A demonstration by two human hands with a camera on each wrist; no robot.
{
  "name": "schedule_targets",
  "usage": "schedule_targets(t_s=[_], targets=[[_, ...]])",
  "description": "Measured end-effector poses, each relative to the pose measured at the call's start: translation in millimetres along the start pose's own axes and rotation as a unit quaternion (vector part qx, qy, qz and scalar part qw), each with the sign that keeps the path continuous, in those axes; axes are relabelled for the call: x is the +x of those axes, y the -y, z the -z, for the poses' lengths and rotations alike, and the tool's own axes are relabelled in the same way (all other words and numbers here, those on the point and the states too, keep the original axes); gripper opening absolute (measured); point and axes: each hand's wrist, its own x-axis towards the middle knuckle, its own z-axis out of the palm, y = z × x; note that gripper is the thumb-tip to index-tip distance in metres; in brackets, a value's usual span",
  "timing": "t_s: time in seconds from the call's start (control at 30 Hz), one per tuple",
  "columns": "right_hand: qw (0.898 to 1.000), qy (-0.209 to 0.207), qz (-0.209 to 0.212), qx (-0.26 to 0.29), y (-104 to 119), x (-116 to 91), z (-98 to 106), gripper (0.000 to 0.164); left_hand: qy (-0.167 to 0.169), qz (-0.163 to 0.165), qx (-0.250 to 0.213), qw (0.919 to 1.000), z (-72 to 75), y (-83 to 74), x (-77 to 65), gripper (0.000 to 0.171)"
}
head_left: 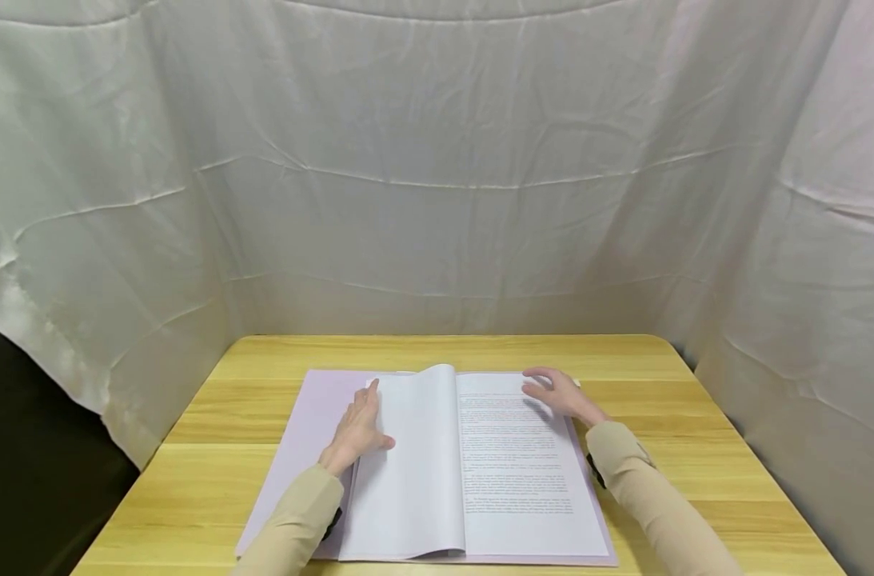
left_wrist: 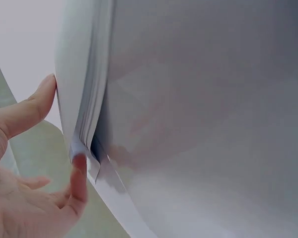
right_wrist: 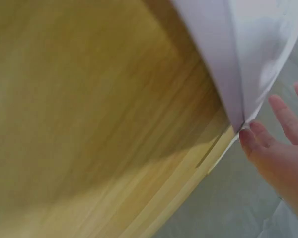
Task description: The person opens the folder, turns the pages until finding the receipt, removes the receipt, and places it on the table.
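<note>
A lavender folder (head_left: pixel 329 392) lies open on the table with a bundle of pages in it. Its right-hand page (head_left: pixel 516 464) carries lines of small print. The left-hand pages (head_left: pixel 415 472) are blank on top and bulge up towards the fold. My left hand (head_left: pixel 353 432) lies spread along their outer edge; in the left wrist view its thumb (left_wrist: pixel 45 94) and one fingertip touch the layered edges. My right hand (head_left: pixel 559 394) is over the printed page's far right corner, fingers parted. From the right wrist, two fingertips appear close to that corner; contact is unclear.
The folder stands on a light wooden table (head_left: pixel 257 400) with rounded far corners. Pale grey cloth (head_left: pixel 437 232) hangs behind it and along both sides. A black area (head_left: pixel 33 448) shows at the lower left.
</note>
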Motion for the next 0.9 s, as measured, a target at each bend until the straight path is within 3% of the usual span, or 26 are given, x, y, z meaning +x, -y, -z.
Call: schedule_targets(t_s=[0.23,0.63,0.9], targets=[[0.999,-0.011,0.011,-0.039,-4,4,0,0.045,-0.004,-0.04,0.016,0.9991,-1.3,-0.8,-0.8,0.103],[0.994,-0.072,0.043,-0.067,-5,8,0,0.037,0.097,-0.109,-0.048,0.9882,-3.9,2.9,1.0,0.084],[0.992,-0.113,0.024,-0.043,-7,12,1,0.039,0.106,-0.132,-0.028,0.9852,-6.7,3.9,4.7,0.079]])
